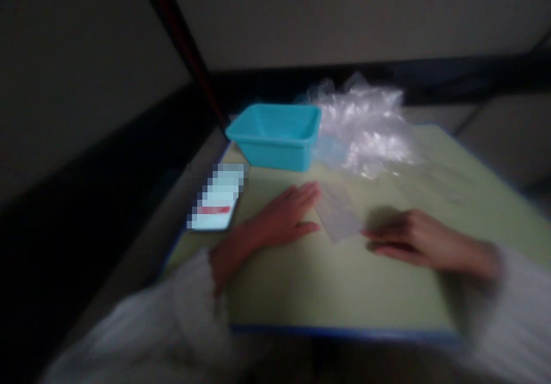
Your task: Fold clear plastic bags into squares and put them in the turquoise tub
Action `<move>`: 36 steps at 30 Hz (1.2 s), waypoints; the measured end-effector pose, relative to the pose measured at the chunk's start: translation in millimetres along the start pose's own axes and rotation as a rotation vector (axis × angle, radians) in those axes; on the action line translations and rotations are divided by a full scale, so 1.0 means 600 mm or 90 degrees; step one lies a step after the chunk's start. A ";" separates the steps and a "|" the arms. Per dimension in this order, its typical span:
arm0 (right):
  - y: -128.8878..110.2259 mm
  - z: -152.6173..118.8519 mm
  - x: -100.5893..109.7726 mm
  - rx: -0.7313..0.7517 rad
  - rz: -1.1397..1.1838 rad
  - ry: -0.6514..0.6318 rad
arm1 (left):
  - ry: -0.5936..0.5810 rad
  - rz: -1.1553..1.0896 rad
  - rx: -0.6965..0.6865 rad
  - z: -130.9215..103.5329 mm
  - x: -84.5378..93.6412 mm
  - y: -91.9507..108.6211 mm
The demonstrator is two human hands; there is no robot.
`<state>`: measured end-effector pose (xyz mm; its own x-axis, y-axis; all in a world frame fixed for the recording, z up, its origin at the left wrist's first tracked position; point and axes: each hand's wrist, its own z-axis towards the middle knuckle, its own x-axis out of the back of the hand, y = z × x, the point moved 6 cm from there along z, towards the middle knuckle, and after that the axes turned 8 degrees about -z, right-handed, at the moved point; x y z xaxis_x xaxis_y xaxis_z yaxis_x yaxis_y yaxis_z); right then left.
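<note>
A: Position of the clear plastic sheet (340, 217)?
B: Centre of frame, slightly right, flat on the pale yellow-green tabletop (318, 292). Appears translucent; single layer or pouch, cannot tell.
A: Left hand (288, 214)?
B: Centre-left of the sheet, palm down. Fingers extended and together, thumb spread away from them; fingertips at the sheet's left edge.
A: Right hand (413, 240)?
B: Right of centre. Fingers partly bent, thumb below and close to them, tips at the sheet's right corner. Blurred; whether they pinch it, cannot tell.
A: Surroundings?
B: Turquoise plastic basin (275, 154) above the left hand, upper middle of frame. Heap of clear plastic film (374, 125) just beside it on the right, crumpled and glossy.
A: Left side?
B: Phone (219, 197) near the tabletop's left edge, screen lit, content pixelated, one red band low on it.
A: Margins?
B: White sleeves (172, 309) at lower left and lower right; blue trim along the tabletop's near edge; dark reddish pole (185, 45) slanting through upper left.
</note>
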<state>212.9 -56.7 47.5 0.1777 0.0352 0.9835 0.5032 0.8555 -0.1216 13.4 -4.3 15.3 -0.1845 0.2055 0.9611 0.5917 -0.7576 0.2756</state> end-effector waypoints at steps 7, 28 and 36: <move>0.004 -0.002 -0.006 -0.008 -0.007 -0.029 | 0.011 -0.004 0.011 -0.001 -0.001 -0.002; -0.009 0.001 0.022 0.064 -0.161 0.181 | 0.051 -0.038 -0.244 -0.008 0.011 0.105; -0.015 0.005 0.019 0.076 -0.227 0.173 | -0.012 -0.068 -0.239 -0.010 -0.001 0.100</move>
<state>208.1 -62.8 60.5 0.2352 -0.3947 0.8882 0.4750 0.8440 0.2493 44.7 -53.6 31.2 -0.2126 0.3046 0.9285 0.2416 -0.9043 0.3519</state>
